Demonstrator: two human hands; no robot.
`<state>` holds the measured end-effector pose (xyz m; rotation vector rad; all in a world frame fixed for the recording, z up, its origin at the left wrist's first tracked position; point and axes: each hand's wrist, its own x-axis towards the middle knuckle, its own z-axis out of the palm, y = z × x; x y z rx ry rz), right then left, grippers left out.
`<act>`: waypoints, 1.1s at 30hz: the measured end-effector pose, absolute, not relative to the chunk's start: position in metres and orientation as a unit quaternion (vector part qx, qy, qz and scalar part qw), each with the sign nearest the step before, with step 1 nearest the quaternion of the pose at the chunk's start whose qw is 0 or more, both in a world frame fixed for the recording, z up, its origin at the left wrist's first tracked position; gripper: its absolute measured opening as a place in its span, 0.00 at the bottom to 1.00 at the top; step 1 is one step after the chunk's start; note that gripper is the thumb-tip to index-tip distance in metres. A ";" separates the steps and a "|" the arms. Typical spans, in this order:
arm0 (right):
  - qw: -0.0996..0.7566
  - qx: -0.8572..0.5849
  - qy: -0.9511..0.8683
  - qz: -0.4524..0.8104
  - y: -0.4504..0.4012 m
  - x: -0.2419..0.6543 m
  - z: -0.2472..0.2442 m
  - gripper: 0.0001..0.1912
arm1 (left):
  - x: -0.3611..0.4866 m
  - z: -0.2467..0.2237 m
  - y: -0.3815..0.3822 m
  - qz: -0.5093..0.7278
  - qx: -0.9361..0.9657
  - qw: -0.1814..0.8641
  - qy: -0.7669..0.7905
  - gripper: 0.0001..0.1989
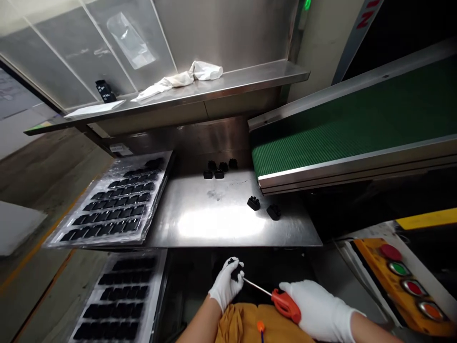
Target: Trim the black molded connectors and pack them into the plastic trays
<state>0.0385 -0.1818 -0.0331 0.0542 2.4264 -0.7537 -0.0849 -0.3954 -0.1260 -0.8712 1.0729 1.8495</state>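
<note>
Looking down from my head camera, I see my two white-gloved hands low over my lap. My left hand (226, 286) is clamped on a small black plastic part (234, 272), my fingers curled so far around it that only a little of it shows. My right hand (319, 305) is closed around the orange handle of a screwdriver (285, 305). The hands are apart, but the thin steel shaft bridges them and its tip meets the part at my left fingers, though my glove hides the exact spot. The step in hand looks like screwdriver work on this part, and it calls for the tip to stay seated while my left hand keeps the part steady. The part looks dark, blocky and small in my grip.

Ahead of me, seven similar black parts sit on a steel table (214, 224), five bunched at the back and two apart near the front right. To the left are two plastic trays (52, 243) with rows of black parts. A green conveyor belt (342, 119) runs in at the right, above a yellow control panel (396, 281). A yellow cloth (243, 324) lies across my lap.
</note>
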 end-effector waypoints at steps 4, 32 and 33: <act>0.342 0.029 0.906 -0.247 -0.182 0.032 -0.046 0.12 | -0.090 -0.141 -0.401 0.738 -0.396 0.393 0.381 0.08; 0.431 0.031 0.870 -0.237 -0.185 0.008 -0.048 0.15 | -0.085 -0.158 -0.432 0.486 -0.012 0.298 0.821 0.08; 0.431 0.030 0.871 -0.236 -0.184 0.008 -0.049 0.15 | -0.084 -0.159 -0.432 0.474 0.005 0.293 0.830 0.07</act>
